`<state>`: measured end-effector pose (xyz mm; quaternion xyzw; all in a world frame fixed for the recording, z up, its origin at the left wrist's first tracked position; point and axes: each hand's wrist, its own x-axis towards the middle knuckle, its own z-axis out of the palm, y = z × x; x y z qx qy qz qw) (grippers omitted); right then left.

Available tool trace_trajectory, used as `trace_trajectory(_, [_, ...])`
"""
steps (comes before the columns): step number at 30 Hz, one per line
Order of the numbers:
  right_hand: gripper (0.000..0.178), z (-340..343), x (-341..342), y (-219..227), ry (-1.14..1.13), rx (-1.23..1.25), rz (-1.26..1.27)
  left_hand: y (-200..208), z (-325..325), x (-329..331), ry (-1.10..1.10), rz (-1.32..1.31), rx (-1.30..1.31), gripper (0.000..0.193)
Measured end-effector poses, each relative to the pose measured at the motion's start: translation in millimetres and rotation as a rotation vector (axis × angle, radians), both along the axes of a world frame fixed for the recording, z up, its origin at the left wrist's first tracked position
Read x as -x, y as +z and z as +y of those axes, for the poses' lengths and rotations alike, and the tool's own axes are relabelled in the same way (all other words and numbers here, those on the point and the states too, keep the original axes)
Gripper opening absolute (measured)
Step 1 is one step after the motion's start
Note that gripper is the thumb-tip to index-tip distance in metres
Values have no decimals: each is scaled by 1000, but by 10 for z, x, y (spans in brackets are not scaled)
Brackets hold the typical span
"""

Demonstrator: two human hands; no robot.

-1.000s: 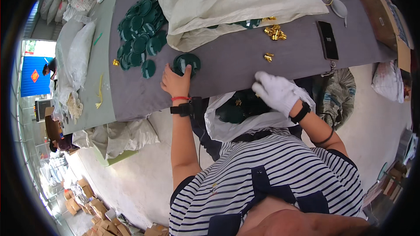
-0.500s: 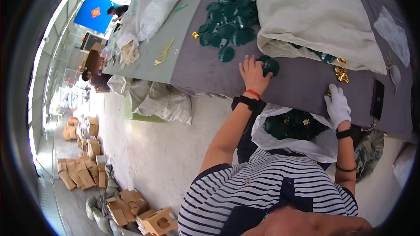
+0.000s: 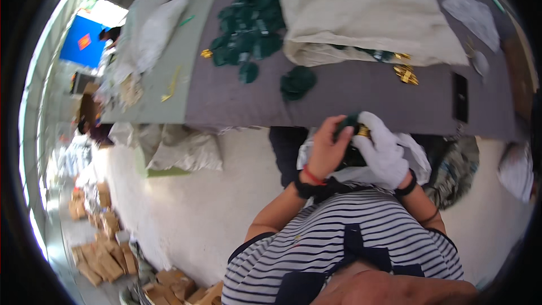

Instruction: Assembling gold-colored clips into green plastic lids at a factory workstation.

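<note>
Above the open white sack in my lap, both hands have come together. My bare left hand [image 3: 328,149] pinches a dark green plastic disc [image 3: 346,126] by its edge. In my right hand [image 3: 385,149], in a white glove, a small shiny gold metal clip [image 3: 363,130] is held against the disc; whether the two are joined, I cannot tell. Beyond them on the table lies a small stack of green discs [image 3: 298,82]. More loose gold clips [image 3: 406,74] lie by the mouth of a cream cloth sack [image 3: 367,17]. My hands cover most of the lap sack's contents.
A large pile of green discs [image 3: 248,22] covers the table's far left. A black phone [image 3: 460,97] lies at the right, near a clear plastic bag [image 3: 473,14]. Cardboard boxes [image 3: 104,260] are stacked on the floor at left. Two people are far off at left.
My left hand has left the stack on the table and come back toward me with one disc. My right hand has moved left, off the table edge, to meet it. The view has shifted.
</note>
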<state>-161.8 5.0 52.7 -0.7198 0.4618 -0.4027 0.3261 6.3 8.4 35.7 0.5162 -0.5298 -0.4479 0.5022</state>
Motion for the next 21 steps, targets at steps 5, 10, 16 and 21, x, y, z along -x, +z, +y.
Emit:
trace_trajectory(5, [45, 135, 52, 212, -45, -398, -255, 214, 166, -21, -161, 326, -92, 31])
trace_trajectory(10, [42, 227, 145, 191, 1, -418, -473, 245, 208, 34, -227, 291, -139, 37])
trace_trajectory(16, [35, 220, 171, 132, 33, -33, -269, 310, 259, 17, -299, 188, -112, 40])
trace_trajectory(21, [40, 20, 230, 255, 36, 417, 375, 279, 259, -17, -358, 47, -65, 42])
